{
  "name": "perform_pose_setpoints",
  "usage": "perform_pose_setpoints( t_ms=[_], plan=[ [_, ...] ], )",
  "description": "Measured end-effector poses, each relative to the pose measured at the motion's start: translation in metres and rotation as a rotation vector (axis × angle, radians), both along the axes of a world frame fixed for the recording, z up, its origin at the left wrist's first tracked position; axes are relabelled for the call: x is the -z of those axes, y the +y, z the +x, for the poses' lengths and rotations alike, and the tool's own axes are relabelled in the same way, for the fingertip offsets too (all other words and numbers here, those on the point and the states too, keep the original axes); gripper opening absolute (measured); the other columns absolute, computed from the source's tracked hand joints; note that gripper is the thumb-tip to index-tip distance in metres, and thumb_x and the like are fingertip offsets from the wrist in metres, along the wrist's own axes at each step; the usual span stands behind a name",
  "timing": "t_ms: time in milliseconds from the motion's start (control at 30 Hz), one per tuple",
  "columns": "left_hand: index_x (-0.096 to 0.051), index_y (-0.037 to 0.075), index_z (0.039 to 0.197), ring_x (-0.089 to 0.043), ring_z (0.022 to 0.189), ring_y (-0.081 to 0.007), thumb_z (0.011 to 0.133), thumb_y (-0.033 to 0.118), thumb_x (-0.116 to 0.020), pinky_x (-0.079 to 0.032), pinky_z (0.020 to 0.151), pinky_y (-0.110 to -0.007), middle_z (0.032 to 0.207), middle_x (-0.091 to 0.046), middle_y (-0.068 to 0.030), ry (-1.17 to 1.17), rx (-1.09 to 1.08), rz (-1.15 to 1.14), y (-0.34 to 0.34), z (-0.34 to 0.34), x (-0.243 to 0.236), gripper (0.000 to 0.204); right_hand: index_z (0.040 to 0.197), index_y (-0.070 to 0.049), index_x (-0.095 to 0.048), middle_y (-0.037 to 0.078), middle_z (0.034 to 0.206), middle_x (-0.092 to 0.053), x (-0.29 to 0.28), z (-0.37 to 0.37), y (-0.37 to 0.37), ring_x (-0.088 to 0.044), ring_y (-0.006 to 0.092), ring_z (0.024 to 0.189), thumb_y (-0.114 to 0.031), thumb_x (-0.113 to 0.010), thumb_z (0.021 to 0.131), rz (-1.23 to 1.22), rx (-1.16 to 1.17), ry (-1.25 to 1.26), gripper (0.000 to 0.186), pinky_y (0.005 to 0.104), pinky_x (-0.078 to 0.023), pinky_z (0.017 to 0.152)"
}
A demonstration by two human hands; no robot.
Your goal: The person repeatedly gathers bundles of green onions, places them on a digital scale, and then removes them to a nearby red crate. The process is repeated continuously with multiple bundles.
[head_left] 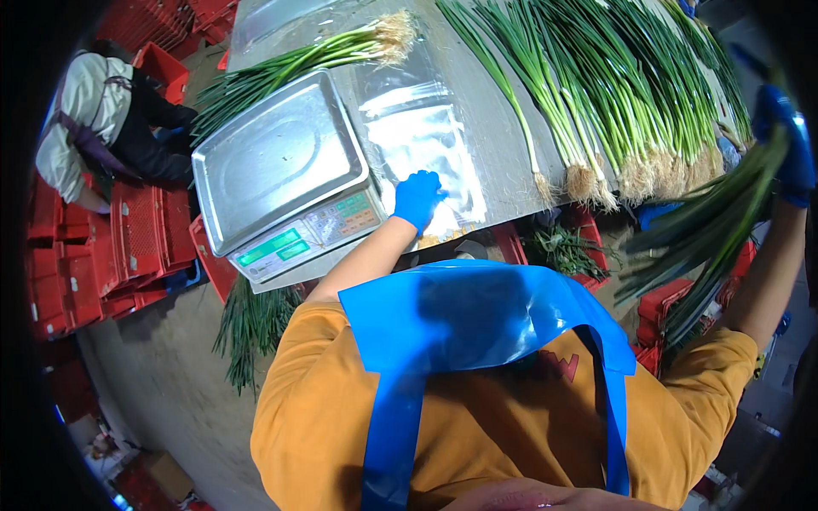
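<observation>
My left hand (416, 201), in a blue glove, rests on a clear plastic bag (417, 140) beside a scale with a steel pan (277, 157), its fingers slightly bent and apart. At the far right, raised beside the table, my right hand (784, 145), also gloved, is shut on a bunch of green onions (707, 230) whose long leaves hang down and leftward. More green onions (622, 102) lie in a row across the right of the steel table (503, 192), roots toward me. Another bunch (298, 64) lies behind the scale, roots to the right.
A co-worker (102, 123) in white sleeves and dark trousers bends among stacked red crates (145, 238) at the left. Loose leaves (251, 341) hang below the table's near edge, and more lie in a crate (558, 251) under it.
</observation>
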State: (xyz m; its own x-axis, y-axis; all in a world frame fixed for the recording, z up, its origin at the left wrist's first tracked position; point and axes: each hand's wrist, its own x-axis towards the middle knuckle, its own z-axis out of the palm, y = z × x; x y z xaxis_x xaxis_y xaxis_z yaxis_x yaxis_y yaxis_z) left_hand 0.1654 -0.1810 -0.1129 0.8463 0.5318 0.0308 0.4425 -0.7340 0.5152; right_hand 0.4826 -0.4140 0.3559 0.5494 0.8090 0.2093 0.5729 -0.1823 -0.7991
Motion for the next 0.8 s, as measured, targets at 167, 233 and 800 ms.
perform_pose_setpoints(
  t_ms=[167,233,800],
  plan=[
    [-0.062,0.009,0.086,-0.061,0.087,-0.0348,0.084,0.025,-0.062,-0.049,0.074,-0.045,0.089,-0.063,-0.0162,0.045,-0.07,-0.116,0.01,0.016,0.015,0.016,0.116,-0.002,-0.061,0.004,0.079,-0.063,0.144,-0.045,0.02,-0.056,0.0105,0.058,-0.022,-0.073,0.078,-0.478,-0.005,0.462,0.045,0.0246,-0.048,0.056],
    [-0.062,0.009,0.088,-0.06,0.089,-0.0354,0.084,0.025,-0.062,-0.048,0.075,-0.045,0.092,-0.063,-0.0166,-0.001,-0.075,-0.17,0.006,0.02,0.005,0.017,0.131,-0.003,-0.053,0.004,0.081,-0.064,0.189,-0.074,0.031,-0.057,0.009,0.06,-0.02,-0.071,0.08,-0.561,-0.096,0.669,0.056,0.0234,-0.048,0.057],
    [-0.068,0.009,0.099,-0.062,0.092,-0.0344,0.085,0.029,-0.06,-0.05,0.079,-0.042,0.105,-0.064,-0.0158,0.025,0.137,0.012,0.005,0.037,0.039,0.026,0.104,0.0,-0.06,0.01,0.08,-0.064,0.378,-0.124,0.093,-0.061,0.0152,0.064,-0.016,-0.075,0.078,-0.646,-0.298,0.977,0.033,0.0279,-0.052,0.056]
  ],
)
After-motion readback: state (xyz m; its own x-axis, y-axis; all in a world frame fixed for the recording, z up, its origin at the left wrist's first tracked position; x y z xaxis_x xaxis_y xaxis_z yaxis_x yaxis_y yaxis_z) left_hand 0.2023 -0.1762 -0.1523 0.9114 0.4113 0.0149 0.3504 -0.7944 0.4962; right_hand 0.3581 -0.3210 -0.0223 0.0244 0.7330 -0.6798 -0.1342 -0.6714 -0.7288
